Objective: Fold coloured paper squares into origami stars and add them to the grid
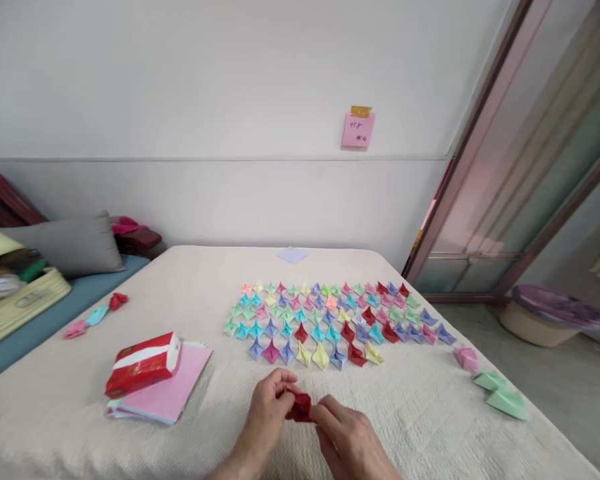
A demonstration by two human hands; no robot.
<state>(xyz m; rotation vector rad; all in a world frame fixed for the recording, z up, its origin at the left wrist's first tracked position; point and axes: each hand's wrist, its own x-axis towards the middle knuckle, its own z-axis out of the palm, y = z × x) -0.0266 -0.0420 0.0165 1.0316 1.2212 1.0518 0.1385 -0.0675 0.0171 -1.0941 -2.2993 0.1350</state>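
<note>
A small dark red folded paper piece (300, 408) is held between my two hands, low over the front of the cloth-covered table. My left hand (271, 405) pinches its left side with thumb and fingers. From the right, my right hand (341, 427) grips the other edge, its fingers closed on the paper. The fingers hide part of its shape. Just beyond my hands stand several rows of small folded paper figures (321, 357) in red, yellow, blue, green, pink and purple. They look like little pointed boats or birds.
At left, a red tissue pack (143, 363) lies on a stack of coloured paper (180, 393). Loose folded pieces (97, 315) lie farther left. Green folded papers (507, 402) and a pink one (467, 359) rest near the right edge. A lilac sheet (293, 255) lies at the back, before the wall.
</note>
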